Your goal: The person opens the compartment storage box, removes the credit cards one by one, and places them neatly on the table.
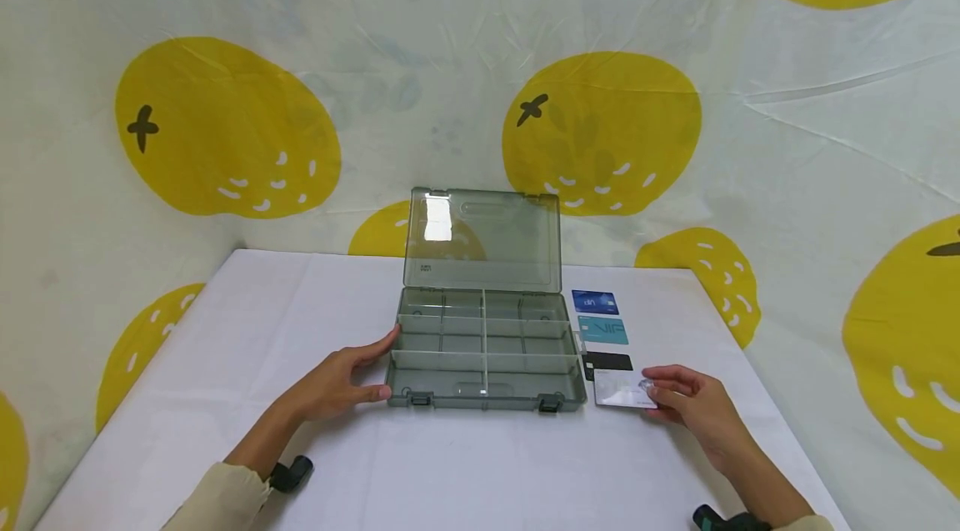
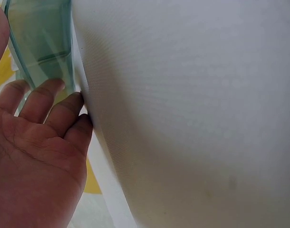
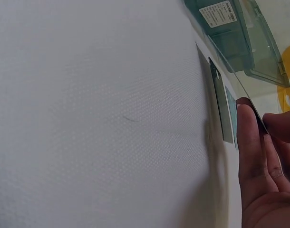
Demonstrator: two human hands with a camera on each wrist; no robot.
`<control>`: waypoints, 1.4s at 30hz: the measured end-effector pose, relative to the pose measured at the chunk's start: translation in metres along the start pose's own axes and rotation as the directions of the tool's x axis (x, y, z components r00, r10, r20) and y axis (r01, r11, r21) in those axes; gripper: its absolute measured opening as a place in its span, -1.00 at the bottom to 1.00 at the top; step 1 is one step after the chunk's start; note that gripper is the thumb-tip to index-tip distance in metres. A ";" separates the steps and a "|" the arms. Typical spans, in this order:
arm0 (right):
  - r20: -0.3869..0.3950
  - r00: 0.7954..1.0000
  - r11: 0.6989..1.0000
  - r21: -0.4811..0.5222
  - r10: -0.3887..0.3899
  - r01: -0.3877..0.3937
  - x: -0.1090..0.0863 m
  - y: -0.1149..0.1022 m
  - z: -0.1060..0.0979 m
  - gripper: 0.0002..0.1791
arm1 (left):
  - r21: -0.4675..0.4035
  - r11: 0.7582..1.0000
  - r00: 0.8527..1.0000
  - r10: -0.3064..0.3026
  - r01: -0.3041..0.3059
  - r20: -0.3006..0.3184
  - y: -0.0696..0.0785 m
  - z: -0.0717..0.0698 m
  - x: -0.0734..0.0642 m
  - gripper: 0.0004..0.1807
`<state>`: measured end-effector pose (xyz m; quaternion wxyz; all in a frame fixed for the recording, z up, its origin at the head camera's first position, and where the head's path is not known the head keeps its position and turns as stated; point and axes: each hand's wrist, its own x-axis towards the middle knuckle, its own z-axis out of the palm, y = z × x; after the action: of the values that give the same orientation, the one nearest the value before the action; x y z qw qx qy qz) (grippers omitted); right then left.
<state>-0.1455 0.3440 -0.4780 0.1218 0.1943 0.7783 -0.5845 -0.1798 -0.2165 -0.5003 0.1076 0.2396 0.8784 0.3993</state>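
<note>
A grey see-through compartment box (image 1: 517, 404) stands on the table with its lid (image 1: 487, 239) raised at the back. Against its left side rests my left hand (image 1: 330, 385), the thumb at the front corner and the fingers along the side wall. The left wrist view shows those fingers loosely bent, touching the wall. To the right of the box, my right hand (image 1: 697, 414) pinches a white card (image 1: 618, 389) by its right end between thumb and fingers. In the right wrist view the card appears nearly edge-on, lifted above the table.
Beyond the white card, a black card (image 1: 615, 361), a teal card (image 1: 603, 331) and a blue card (image 1: 595, 303) lie in a column beside the box. Thin dividers split the box into several compartments. A fruit-patterned cloth (image 1: 450, 81) hangs behind the white table (image 1: 450, 473).
</note>
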 end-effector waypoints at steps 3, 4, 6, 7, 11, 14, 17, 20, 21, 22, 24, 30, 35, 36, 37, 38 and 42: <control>0.012 1.000 1.000 -0.005 0.001 -0.001 0.002 0.002 -0.001 -0.51 | 0.001 1.000 1.000 0.008 -0.008 -0.004 0.000 0.000 0.000 0.05; 0.017 1.000 1.000 -0.012 0.001 -0.001 0.002 0.003 -0.001 -0.51 | 0.000 1.000 1.000 0.008 -0.008 -0.005 0.000 0.001 0.000 0.05; 0.024 1.000 1.000 -0.031 -0.001 0.002 0.004 0.005 -0.001 -0.51 | -0.001 1.000 1.000 0.004 -0.004 -0.005 0.000 0.001 -0.001 0.05; 0.027 1.000 0.999 -0.045 -0.001 0.002 0.004 0.006 -0.001 -0.50 | -0.004 1.000 1.000 0.001 -0.001 -0.004 0.000 0.002 -0.001 0.05; 0.019 1.000 0.992 -0.125 -0.012 0.014 0.006 0.009 -0.002 -0.51 | -0.012 1.000 1.000 -0.009 0.009 -0.001 0.001 0.002 0.000 0.04; 0.005 1.000 0.982 -0.188 -0.031 0.032 0.005 0.009 -0.001 -0.53 | -0.009 1.000 1.000 -0.001 0.001 -0.001 0.001 0.002 0.000 0.04; 0.004 0.998 0.970 -0.237 -0.057 0.056 0.002 0.008 0.001 -0.56 | -0.001 1.000 1.000 0.007 -0.007 -0.001 0.001 0.001 0.000 0.05; 0.010 0.998 0.963 -0.259 -0.068 0.068 0.000 0.008 0.003 -0.58 | 0.001 1.000 1.000 0.010 -0.010 -0.002 0.001 0.000 0.000 0.05; 0.014 0.997 0.961 -0.266 -0.075 0.076 0.000 0.008 0.003 -0.58 | 0.000 1.000 1.000 0.011 -0.011 -0.003 0.001 0.000 0.000 0.05; 0.019 0.997 0.960 -0.269 -0.080 0.082 0.001 0.009 0.003 -0.59 | -0.002 1.000 1.000 0.010 -0.010 -0.002 0.001 0.000 0.000 0.05; 0.028 0.995 0.956 -0.276 -0.094 0.098 0.002 0.010 0.003 -0.59 | -0.005 1.000 1.000 0.010 -0.010 -0.002 0.001 0.000 0.000 0.05; 0.029 0.984 0.914 -0.365 -0.176 0.175 -0.004 0.006 0.008 -0.67 | -0.008 1.000 1.000 0.005 -0.005 -0.001 0.002 0.000 0.000 0.05; 0.019 0.963 0.814 -0.529 -0.268 0.237 -0.011 -0.001 0.013 -0.75 | 0.000 1.000 1.000 0.006 -0.006 -0.004 0.002 0.000 0.001 0.05; 0.015 0.961 0.798 -0.554 -0.277 0.239 -0.011 -0.002 0.013 -0.76 | 0.000 1.000 1.000 0.008 -0.008 -0.005 0.001 0.000 0.001 0.04; 0.010 0.959 0.780 -0.579 -0.285 0.238 -0.012 -0.002 0.014 -0.76 | 0.002 1.000 1.000 0.012 -0.012 -0.005 0.001 0.000 0.001 0.04; 0.004 0.958 0.768 -0.597 -0.286 0.231 -0.012 -0.003 0.014 -0.76 | 0.003 1.000 1.000 0.014 -0.014 -0.005 0.001 0.000 0.001 0.04; -0.025 0.956 0.735 -0.646 -0.293 0.208 -0.012 -0.004 0.014 -0.76 | 0.011 1.000 1.000 0.016 -0.016 -0.001 0.002 0.000 0.000 0.04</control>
<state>-0.1370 0.3274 -0.4733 0.0516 0.0709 0.9548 -0.2840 -0.1795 -0.2157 -0.4987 0.1025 0.2468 0.8787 0.3956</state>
